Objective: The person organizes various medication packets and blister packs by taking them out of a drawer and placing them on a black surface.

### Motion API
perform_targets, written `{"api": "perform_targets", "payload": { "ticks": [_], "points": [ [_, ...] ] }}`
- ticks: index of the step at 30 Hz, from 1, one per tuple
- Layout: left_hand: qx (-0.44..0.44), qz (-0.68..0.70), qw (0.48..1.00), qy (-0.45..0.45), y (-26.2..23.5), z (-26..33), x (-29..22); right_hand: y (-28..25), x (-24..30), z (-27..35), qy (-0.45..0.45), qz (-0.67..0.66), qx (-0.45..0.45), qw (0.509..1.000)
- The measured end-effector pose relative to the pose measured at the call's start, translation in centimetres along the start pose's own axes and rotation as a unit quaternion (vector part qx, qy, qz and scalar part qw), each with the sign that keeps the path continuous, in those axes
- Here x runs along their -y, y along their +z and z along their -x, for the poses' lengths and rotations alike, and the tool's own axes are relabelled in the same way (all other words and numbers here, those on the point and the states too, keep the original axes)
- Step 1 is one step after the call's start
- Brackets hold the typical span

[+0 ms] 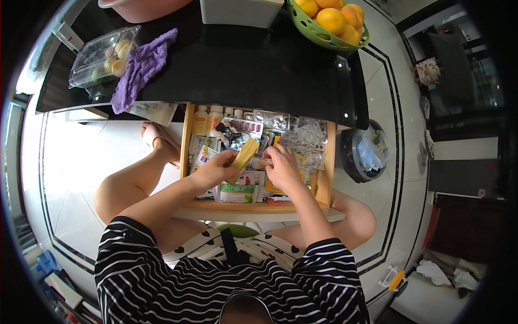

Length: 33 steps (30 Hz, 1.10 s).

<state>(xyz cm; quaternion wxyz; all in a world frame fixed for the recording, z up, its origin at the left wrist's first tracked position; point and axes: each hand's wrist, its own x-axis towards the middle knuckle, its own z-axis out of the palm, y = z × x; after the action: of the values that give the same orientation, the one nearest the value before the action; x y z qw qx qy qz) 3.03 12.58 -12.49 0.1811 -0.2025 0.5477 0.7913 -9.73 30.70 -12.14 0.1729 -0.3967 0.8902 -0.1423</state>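
Note:
My left hand (217,169) is closed round a long, flat yellow packet (245,155), tilted above the open wooden drawer (187,141). To its right, my right hand (283,166) reaches into the drawer with fingers bent together beside a small clear plastic piece (260,163). What the fingertips grip is partly hidden. A blister pack of dark red capsules (246,126) lies just beyond the yellow packet. Below my hands rests a green and white pouch (237,190). Yellow-labelled bottles (215,120) stand in the far left corner, and clear blister packs (308,132) fill the far right.
Above the drawer, the black tabletop (243,70) carries a purple cloth (141,70), a clear clamshell box (102,56), a grey bin (240,13) and a green basket (307,32) of yellow-orange fruit. A dark waste bin (350,162) stands right of the drawer. My knees flank it.

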Motion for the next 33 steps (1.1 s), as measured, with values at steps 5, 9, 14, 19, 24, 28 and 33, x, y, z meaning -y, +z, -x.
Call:
{"api": "perform_targets", "payload": {
  "ticks": [5,9,14,19,24,28,33],
  "points": [
    [-0.034,0.032,0.999,0.018,1.0,0.0,0.3,-2.0,1.0,0.8,0.066,-0.105,-0.017,0.992],
    [-0.066,0.033,0.997,0.034,2.0,0.0,0.4,-2.6,-0.5,1.5,0.093,-0.141,-0.023,0.985],
    [-0.079,0.073,0.994,0.034,1.6,0.1,2.0,-0.4,-1.2,2.0,0.027,-0.043,-0.042,0.998],
    [-0.093,0.053,0.994,0.027,1.8,0.4,1.6,-0.4,-0.1,0.6,0.065,-0.065,0.11,0.99],
    [-0.084,0.059,0.995,0.009,2.1,0.1,0.8,1.0,-0.7,1.0,0.044,-0.015,-0.012,0.999],
    [-0.088,0.053,0.995,0.011,2.1,0.1,0.5,-0.7,0.0,1.7,0.055,-0.067,0.019,0.996],
    [-0.11,0.088,0.989,0.044,3.7,1.0,-0.7,-3.8,1.5,2.3,0.175,-0.48,-0.03,0.859]
  ]
}}
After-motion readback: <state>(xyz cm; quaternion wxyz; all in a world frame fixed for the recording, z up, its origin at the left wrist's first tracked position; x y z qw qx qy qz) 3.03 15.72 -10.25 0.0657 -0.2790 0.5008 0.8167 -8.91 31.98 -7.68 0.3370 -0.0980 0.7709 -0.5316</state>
